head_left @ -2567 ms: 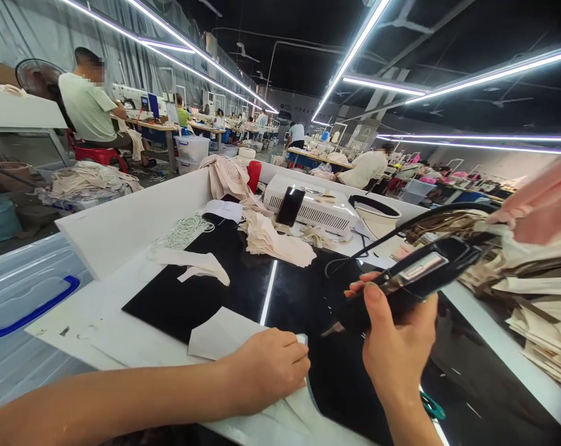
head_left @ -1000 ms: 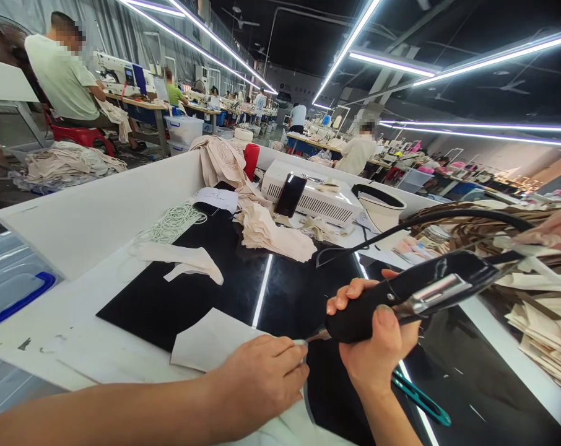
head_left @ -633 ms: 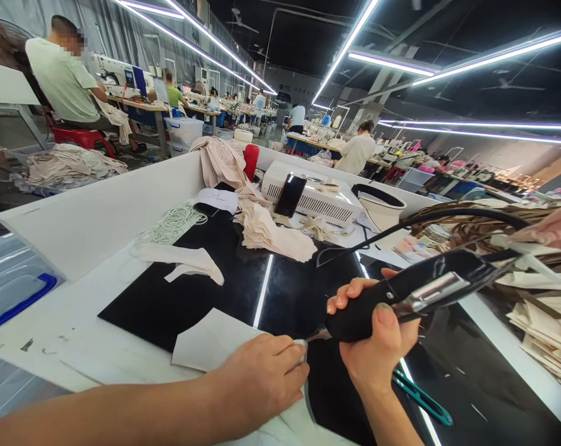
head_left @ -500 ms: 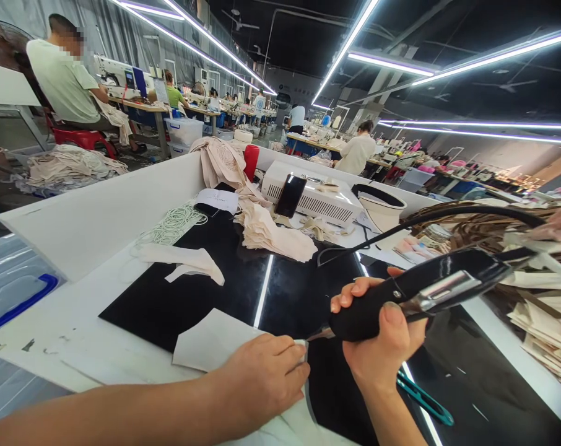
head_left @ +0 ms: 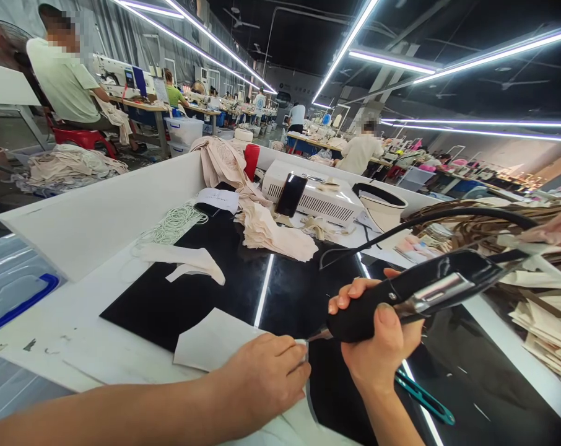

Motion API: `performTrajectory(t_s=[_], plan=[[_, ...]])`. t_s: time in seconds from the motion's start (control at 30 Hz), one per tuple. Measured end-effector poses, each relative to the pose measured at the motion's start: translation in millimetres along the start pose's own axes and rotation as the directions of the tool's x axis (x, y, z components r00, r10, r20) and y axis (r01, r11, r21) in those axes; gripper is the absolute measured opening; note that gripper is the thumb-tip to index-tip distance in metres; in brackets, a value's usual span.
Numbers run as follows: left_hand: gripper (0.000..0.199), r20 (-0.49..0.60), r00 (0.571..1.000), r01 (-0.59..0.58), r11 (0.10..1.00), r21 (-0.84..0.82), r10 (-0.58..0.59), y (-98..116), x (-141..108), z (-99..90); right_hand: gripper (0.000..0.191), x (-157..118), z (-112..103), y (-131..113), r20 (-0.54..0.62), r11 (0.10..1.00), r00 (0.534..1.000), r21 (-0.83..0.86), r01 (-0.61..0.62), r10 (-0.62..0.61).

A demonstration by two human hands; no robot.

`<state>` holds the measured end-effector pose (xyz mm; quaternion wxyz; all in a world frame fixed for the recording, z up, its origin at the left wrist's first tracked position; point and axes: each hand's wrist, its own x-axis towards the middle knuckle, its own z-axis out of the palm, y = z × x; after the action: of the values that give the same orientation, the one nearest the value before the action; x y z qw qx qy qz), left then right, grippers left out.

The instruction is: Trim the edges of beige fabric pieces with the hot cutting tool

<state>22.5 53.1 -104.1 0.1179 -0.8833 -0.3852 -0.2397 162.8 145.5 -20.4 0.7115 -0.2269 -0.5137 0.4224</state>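
Note:
My left hand [head_left: 269,375] has its fingers drawn together on the right end of a pale fabric piece [head_left: 210,341], which lies flat over the near edge of a glossy black board [head_left: 303,288]. In my right hand [head_left: 382,356] is a black corded hot knife [head_left: 357,322], my fingers wrapped round its body. Its thin metal tip points left and reaches the fabric's edge beside my left fingertips; whether it touches cannot be made out. Teal thread snips [head_left: 424,396] lie on the board, close to my right wrist.
Behind the board stand a phone [head_left: 291,193] and a white vented box [head_left: 329,201]. Layered cream fabric [head_left: 278,238], a strip [head_left: 192,261] and green cord [head_left: 181,220] lie around. Stacked pieces [head_left: 547,328] fill the right. A seated person [head_left: 62,80] works at far left.
My right hand and the hot knife have shifted very slightly left. The left hand and the fabric piece stay almost where they were.

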Motion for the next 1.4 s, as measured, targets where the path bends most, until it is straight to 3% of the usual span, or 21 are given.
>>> performTrajectory(t_s=[1.07, 1.27, 1.4], plan=[[0.017, -0.043, 0.999, 0.006, 1.0, -0.009, -0.007, 1, 4, -1.7, 0.039, -6, 11, 2, 0.025, 0.998, 0.999, 0.045, -0.033, 0.032], [0.016, -0.053, 0.997, 0.048, 0.999, -0.014, -0.049, -10, 1, -2.0, 0.05, 4, 0, -15, 0.094, 0.992, 0.995, -0.118, 0.036, -0.024], [0.024, -0.002, 0.992, 0.125, 0.991, 0.05, -0.125, -28, 1, -7.0, 0.042, 8, -6, -31, 0.07, 0.956, 0.995, -0.281, 0.087, -0.07]])
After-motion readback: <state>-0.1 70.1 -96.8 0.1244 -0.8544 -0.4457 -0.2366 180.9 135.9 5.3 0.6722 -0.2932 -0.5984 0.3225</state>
